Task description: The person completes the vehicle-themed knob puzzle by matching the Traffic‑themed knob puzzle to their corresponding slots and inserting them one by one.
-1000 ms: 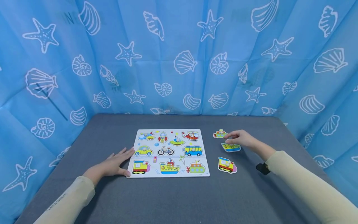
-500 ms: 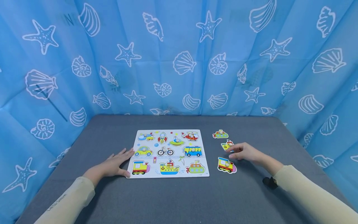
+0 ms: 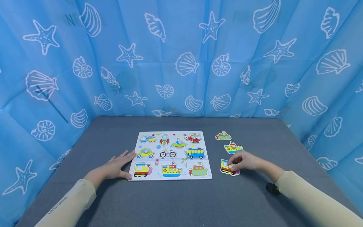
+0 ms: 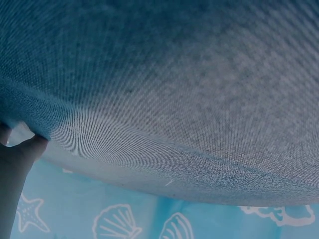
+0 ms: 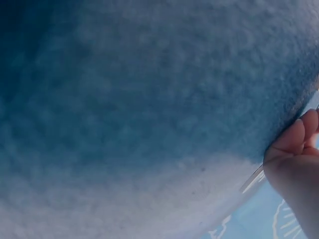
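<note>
A white puzzle board (image 3: pixel 181 162) with colourful vehicle pictures lies flat on the table. At its left edge rests my left hand (image 3: pixel 114 165), fingers spread and straight; the left wrist view catches only part of that hand (image 4: pixel 22 154). To the right of the board, my right hand (image 3: pixel 247 161) pinches the knob of a train puzzle piece (image 3: pixel 225 168), which lies on the table partly covered by the fingers. Just behind it is a ship puzzle piece (image 3: pixel 231 148), and farther back a submarine puzzle piece (image 3: pixel 224 136), both with knobs. Curled fingers (image 5: pixel 294 137) show in the right wrist view.
Grey cloth covers the table (image 3: pixel 170 205). A blue curtain (image 3: pixel 175 41) with white shells and starfish hangs behind and along both sides. Knobbed pieces such as the bus (image 3: pixel 199 155) and the car (image 3: pixel 143 154) sit in the board's upper rows.
My right hand let go of the ship piece, which now lies flat, then moved nearer to me and took the train piece's knob. The left hand has stayed still.
</note>
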A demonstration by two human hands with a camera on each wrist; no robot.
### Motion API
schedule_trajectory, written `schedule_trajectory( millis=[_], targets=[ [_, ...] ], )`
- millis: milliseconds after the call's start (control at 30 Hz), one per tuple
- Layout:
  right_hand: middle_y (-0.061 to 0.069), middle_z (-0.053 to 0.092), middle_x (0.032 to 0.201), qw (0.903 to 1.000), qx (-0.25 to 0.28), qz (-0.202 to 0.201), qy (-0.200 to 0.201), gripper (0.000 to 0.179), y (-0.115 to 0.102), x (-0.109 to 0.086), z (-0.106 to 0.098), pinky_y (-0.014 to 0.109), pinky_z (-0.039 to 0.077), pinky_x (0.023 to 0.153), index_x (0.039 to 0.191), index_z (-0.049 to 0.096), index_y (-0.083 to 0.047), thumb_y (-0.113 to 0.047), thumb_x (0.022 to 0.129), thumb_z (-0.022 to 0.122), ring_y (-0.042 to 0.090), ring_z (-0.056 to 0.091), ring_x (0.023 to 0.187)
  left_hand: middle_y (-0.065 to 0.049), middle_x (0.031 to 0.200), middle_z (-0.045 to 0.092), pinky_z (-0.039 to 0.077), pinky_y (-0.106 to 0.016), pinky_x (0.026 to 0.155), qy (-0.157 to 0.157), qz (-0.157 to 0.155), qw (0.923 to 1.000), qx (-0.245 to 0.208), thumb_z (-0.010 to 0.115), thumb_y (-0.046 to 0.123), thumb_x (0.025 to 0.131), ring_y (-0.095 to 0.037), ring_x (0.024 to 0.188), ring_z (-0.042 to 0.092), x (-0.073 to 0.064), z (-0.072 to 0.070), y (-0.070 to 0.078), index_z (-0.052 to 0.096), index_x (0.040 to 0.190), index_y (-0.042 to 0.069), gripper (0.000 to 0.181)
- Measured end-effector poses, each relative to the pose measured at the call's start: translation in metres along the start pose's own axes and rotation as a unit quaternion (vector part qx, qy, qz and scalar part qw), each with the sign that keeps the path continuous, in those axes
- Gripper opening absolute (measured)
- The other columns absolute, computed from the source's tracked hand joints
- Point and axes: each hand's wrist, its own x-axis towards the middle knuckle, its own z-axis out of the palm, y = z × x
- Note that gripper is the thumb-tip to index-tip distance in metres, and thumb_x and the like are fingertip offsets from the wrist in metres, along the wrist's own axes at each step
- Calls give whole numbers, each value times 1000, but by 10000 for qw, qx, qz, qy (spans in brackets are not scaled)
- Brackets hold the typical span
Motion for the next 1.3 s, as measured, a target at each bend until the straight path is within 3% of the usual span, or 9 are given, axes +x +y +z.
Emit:
schedule_trajectory(
  millis=[267,467,700,933,1300],
  targets=[
    [2,55,85,9998,-80,92,162,15,-3,2,5,25,40,63,95,68,5,-5,84,73,15,46,77,-19,159,18,5,-70,107,10,-19,10000,-18,75,56,76,-45,144,7,0,-1,0,21,155,8,107],
    [4,57,92,9987,-241,259,371,16,-11,7,3,30,43,68,96,71,1,-10,85,74,18,48,83,-19,159,17,4,-70,107,-24,7,10000,0,74,57,76,-45,145,6,2,1,-3,20,155,8,108],
    [4,60,91,9984,-276,-100,490,18,-25,13,1,30,44,69,94,74,-3,-19,85,75,16,51,83,-19,159,17,3,-70,108,-18,-18,10000,-39,75,56,76,-44,145,5,3,1,-5,20,155,8,108],
    [7,61,95,9959,-173,488,743,17,-46,22,11,33,46,72,99,73,1,-10,85,74,21,54,86,-19,159,17,3,-70,107,-5,33,10000,-89,75,56,76,-44,145,5,2,0,-4,20,155,8,108],
    [6,60,90,9968,-114,125,785,16,-61,39,26,34,47,71,99,72,4,-5,86,72,20,53,82,-18,159,17,3,-69,108,-11,27,9999,-120,75,55,77,-44,145,6,0,-1,-1,19,155,9,107]
  ],
)
